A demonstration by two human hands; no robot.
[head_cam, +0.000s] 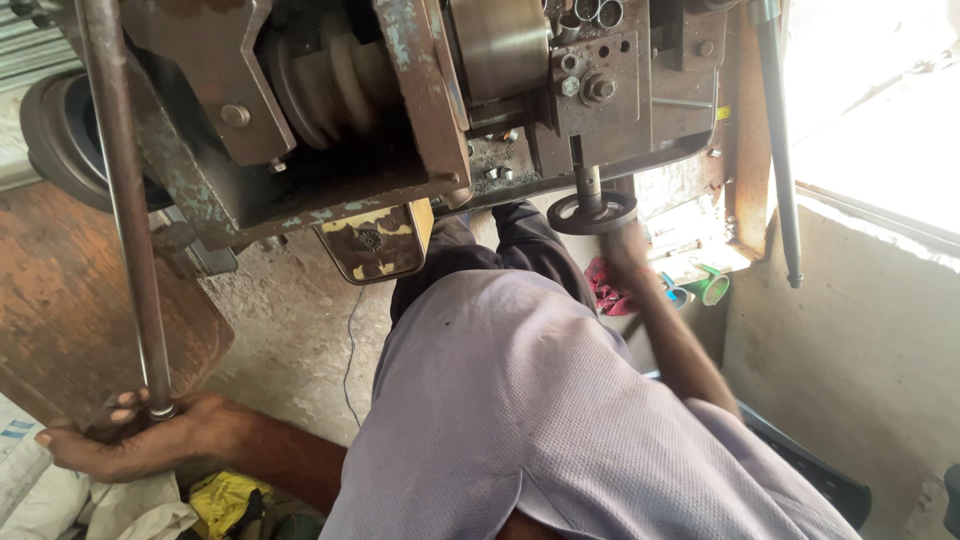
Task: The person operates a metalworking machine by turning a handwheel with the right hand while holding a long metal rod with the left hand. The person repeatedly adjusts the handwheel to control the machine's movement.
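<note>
My left hand (pixel 140 437) is at the lower left, its fingers closed around the bottom end of a long grey metal rod (pixel 125 200). The rod runs up past the front of a worn, rusty machine (pixel 400 120). My right arm reaches forward to a small black handwheel (pixel 590 213) under the machine. My right hand (pixel 628 252) is blurred against the wheel's right rim, so its grip is unclear. My lilac shirt (pixel 540 420) fills the lower middle.
A brown metal plate (pixel 70 300) leans at the left. A black lever bar (pixel 780 150) hangs at the right beside a concrete wall (pixel 850 350). White sacks (pixel 40 495), a yellow cloth (pixel 225 497) and a red cloth (pixel 607 290) lie low down.
</note>
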